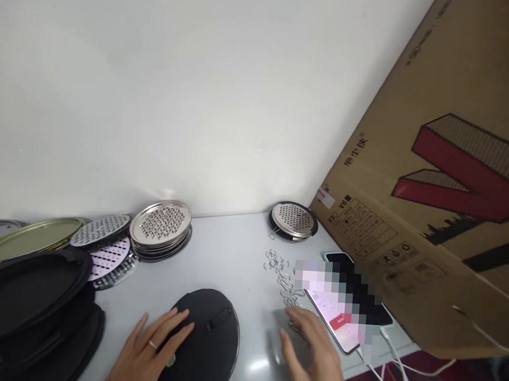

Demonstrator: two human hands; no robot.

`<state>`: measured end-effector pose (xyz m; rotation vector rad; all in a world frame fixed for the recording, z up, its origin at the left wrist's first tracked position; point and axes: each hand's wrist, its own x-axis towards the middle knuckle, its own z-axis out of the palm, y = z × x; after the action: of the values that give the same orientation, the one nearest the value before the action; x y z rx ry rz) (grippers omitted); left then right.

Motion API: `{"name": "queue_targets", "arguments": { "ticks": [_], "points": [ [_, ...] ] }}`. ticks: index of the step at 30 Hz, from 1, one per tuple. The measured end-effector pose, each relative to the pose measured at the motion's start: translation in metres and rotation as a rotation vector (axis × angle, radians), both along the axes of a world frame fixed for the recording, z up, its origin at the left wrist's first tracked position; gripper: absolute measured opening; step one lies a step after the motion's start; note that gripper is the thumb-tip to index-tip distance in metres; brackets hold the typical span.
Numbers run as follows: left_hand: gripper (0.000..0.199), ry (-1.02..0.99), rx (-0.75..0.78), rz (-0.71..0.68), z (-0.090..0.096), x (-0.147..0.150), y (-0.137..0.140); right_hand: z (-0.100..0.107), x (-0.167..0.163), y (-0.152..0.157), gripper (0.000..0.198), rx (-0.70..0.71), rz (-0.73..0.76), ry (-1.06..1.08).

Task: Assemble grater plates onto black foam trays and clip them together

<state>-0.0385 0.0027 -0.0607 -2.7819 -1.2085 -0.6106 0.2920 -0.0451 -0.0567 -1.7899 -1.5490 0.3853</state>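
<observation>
My left hand (152,345), a ring on one finger, lies with spread fingers on the left edge of a round black disc (214,355). The disc lies flat and has a small slot near its upper right. A bit of green shows beside my left thumb. To the right, my right hand (313,355) hovers low over the table with thumb and fingers apart. Its fingertips are nearest to a scatter of metal hooks (285,281), partly hidden by the hand. Small wire rings (271,260) lie just beyond them.
Round metal graters (161,222) are stacked at back left, beside a pile of black discs (23,308) and a gold-coloured round plate (31,239). Another grater stack (295,219) stands at back right. Two phones (333,316) with white cables lie near a large cardboard box (407,234).
</observation>
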Motion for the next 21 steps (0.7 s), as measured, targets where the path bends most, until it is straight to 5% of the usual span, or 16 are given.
{"name": "queue_targets", "arguments": {
  "ticks": [3, 9, 14, 17, 21],
  "points": [
    [0.077, 0.064, 0.118, -0.008, 0.004, -0.005, 0.007, -0.005, 0.028, -0.005, 0.032, -0.109, -0.061, -0.171],
    [0.068, -0.020, 0.133, 0.248, 0.004, 0.016, 0.005, -0.013, 0.034, -0.007, 0.028, -0.212, -0.021, -0.206],
    [0.058, -0.154, 0.088, 0.169, 0.021, 0.039, 0.010, -0.010, 0.032, -0.003, 0.025, -0.200, 0.039, -0.134],
    [0.042, -0.175, -0.052, 0.107, 0.036, 0.064, 0.020, -0.010, 0.028, -0.001, 0.024, -0.175, 0.072, -0.092],
    [0.025, -0.107, -0.421, 0.073, 0.056, 0.113, 0.054, -0.015, 0.019, -0.003, 0.022, -0.160, 0.004, -0.042]
  ]
}}
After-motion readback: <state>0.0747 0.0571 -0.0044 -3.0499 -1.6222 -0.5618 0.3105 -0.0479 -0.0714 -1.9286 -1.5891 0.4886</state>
